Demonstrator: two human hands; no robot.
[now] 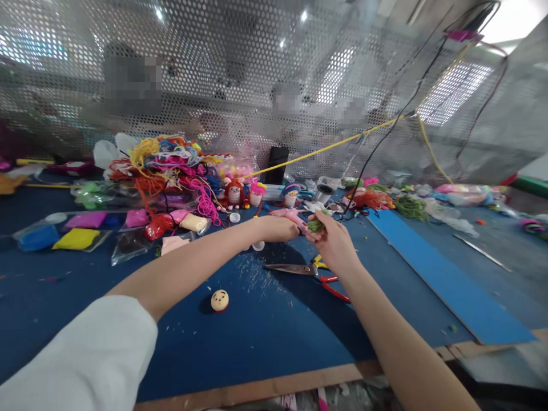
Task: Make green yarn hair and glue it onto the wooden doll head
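Observation:
My right hand (336,240) is closed around a small bundle of green yarn (315,226). Beside it my left hand (280,228) is closed, its fingertips mostly hidden, at a pink object (291,214) that reaches towards the yarn; its kind is unclear. Below both hands lie large scissors (295,268) with red and yellow handles, blades pointing left. A small round doll head (220,300) with a drawn face sits nearer the front edge. Behind the hands stand a red-haired doll (233,194), a pink-haired doll (257,193) and a blue-haired doll (291,195).
A tangled yarn heap (171,162) and bagged coloured clay (77,238) cover the left rear. Orange yarn (370,200), green yarn (411,206), a blue board (445,277) and a metal blade (482,252) lie right. A perforated metal screen (240,74) rises behind; cables hang at right.

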